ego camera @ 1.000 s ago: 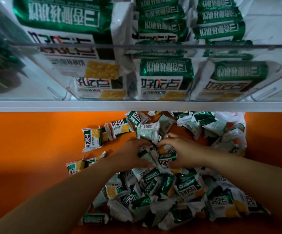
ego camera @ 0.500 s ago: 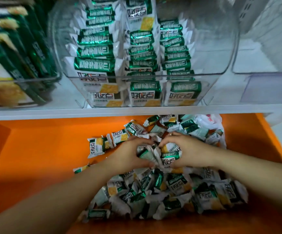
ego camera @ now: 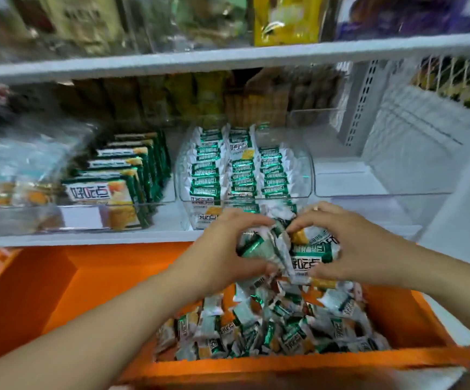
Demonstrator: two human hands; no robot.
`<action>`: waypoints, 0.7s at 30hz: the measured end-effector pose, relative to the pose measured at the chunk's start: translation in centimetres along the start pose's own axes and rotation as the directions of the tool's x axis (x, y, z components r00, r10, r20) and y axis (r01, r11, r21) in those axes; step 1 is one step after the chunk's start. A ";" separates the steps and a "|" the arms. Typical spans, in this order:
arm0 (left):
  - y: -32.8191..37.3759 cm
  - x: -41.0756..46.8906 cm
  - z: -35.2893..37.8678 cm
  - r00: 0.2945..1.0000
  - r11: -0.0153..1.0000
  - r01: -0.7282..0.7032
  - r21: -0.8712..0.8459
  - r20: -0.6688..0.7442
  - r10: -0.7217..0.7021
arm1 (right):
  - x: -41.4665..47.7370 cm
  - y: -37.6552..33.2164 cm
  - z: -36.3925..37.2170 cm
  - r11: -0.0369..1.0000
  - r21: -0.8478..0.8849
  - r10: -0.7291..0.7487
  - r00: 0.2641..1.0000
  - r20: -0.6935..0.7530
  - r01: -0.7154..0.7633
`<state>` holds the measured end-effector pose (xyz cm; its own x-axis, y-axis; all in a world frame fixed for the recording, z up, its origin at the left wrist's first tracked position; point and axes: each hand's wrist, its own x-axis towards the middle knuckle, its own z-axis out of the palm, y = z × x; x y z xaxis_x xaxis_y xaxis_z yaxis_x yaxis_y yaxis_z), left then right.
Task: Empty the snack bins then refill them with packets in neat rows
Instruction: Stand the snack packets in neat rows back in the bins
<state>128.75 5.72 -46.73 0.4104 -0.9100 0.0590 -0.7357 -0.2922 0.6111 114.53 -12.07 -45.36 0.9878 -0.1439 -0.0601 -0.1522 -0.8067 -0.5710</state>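
While left hand [ego camera: 222, 247] and right hand [ego camera: 360, 243] clasp packets [ego camera: 312, 250] | clear bin [ego camera: 302, 175] apparently part-filled

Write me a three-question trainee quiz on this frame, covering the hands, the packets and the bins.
1. True or false: the left hand and the right hand both grip the bunch of packets between them.
2. How many rows of packets stand in the middle clear bin? A) one B) three C) six
3. In a few words: where does the loose pile of packets lie?

Key: 1 true; 2 B; 3 in the orange crate, below the shelf.
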 end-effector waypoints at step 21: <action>-0.2 16.5 -5.8 0.973 0.990 0.071 -0.121 -0.209 -0.095 | 11.5 3.7 -7.4 0.998 0.039 0.070 0.873 -0.482 -0.058</action>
<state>138.83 -7.49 -41.31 0.5821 -0.7964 0.1644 -0.6344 -0.3182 0.7045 125.10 -20.92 -42.12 0.8359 -0.4582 0.3021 -0.2083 -0.7741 -0.5978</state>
